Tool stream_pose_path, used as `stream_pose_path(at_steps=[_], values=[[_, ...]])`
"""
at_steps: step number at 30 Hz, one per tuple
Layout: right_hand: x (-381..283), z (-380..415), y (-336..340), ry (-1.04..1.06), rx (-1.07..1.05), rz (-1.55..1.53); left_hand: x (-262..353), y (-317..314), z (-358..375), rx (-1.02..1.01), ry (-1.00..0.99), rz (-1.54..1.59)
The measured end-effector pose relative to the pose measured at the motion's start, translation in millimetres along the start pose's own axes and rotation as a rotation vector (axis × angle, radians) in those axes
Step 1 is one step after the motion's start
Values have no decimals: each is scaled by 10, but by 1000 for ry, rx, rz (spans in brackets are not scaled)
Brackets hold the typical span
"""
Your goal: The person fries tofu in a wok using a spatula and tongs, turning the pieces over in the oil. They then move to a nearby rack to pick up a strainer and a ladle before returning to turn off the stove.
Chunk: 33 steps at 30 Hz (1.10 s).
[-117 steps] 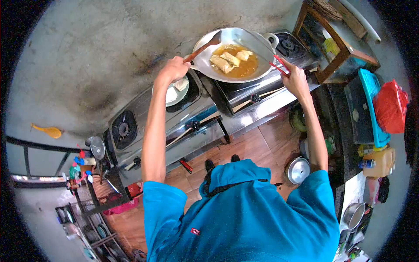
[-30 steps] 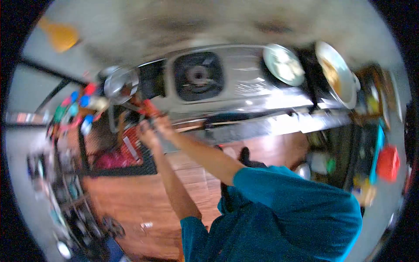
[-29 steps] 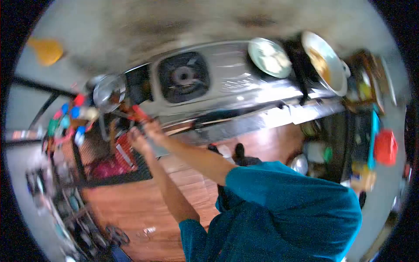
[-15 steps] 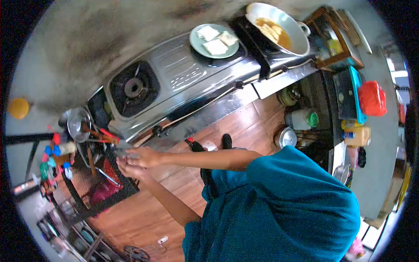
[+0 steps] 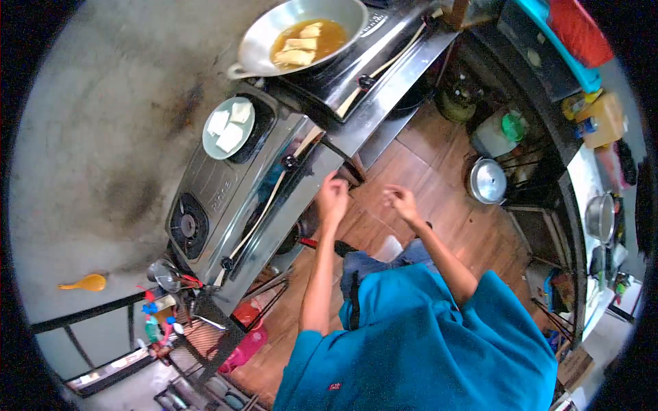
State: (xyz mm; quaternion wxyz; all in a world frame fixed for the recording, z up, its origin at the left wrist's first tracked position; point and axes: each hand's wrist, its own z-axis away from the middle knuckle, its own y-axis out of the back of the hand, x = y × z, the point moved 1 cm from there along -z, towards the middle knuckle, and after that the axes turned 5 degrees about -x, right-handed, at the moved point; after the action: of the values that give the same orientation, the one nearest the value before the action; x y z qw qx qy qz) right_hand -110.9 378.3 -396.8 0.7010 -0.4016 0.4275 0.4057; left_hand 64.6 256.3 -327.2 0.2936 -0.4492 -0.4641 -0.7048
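Observation:
My left hand (image 5: pixel 333 198) is raised in front of the stove's front edge, its fingers loosely bent and nothing visible in them. To its right, my right hand (image 5: pixel 400 202) hangs over the floor with fingers bent and apart, also holding nothing that shows. Neither hand touches the other. A large wok (image 5: pixel 257 49) on the far burner holds pale pieces (image 5: pixel 299 52) in brown oil. On the nearer stove (image 5: pixel 214 179), a light-green plate (image 5: pixel 230 152) bears three white slabs (image 5: pixel 233 134).
An orange ladle (image 5: pixel 86 282) hangs on the wall at left, near a strainer (image 5: pixel 164 274) and other utensils. A lidded pot (image 5: pixel 487 181) and a green-capped container (image 5: pixel 495 137) stand on the right. A red bag (image 5: pixel 579 34) lies at upper right. The floor (image 5: pixel 384 168) is wood-patterned.
My hands were together by the utensils at the left; now they are apart, farther right, before the stove. The view has turned, bringing the wok and plate nearer the left.

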Motion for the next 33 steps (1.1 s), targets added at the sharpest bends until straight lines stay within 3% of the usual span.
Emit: stream_pose_path(at_steps=[2, 4, 6, 8, 10, 13, 15, 17, 18, 20, 24, 26, 33], values=[[179, 161, 737, -65, 131, -10, 307, -638, -638, 3, -114, -111], [430, 463, 1484, -105, 241, -17, 975, -1047, -1109, -80, 16, 99], [915, 830, 2284, -186, 347, -94, 1159, -1345, -1618, 102, 6, -64], [1340, 1376, 2934, -207, 559, -168, 997, -1468, -2131, 219, -33, -346], [1748, 2028, 3367, -292, 767, -147, 1104, -1574, -2231, 259, 155, -156], [2614, 3126, 3821, -582, 886, 26, 852, -1467, -2526, 310, 194, -169], [3298, 3874, 3808, -468, 858, -131, 1025, -1534, -2509, 352, 282, -198], [3465, 4309, 3615, -701, 872, -201, 1001, -1492, -2622, 420, 287, -179], [3697, 4572, 3503, -709, 866, -209, 1005, -1471, -2667, 461, 308, -161], [4238, 4919, 3300, -348, 863, -962, 833, -1389, -2812, 528, 250, -108], [3746, 4362, 3060, -571, 733, -771, 997, -1480, -2738, 584, 228, -210], [3453, 3920, 2980, -714, 718, -379, 1015, -1487, -2746, 572, 298, -299], [2985, 3326, 2974, -592, 759, -621, 1038, -1479, -2674, 556, 240, -330]])
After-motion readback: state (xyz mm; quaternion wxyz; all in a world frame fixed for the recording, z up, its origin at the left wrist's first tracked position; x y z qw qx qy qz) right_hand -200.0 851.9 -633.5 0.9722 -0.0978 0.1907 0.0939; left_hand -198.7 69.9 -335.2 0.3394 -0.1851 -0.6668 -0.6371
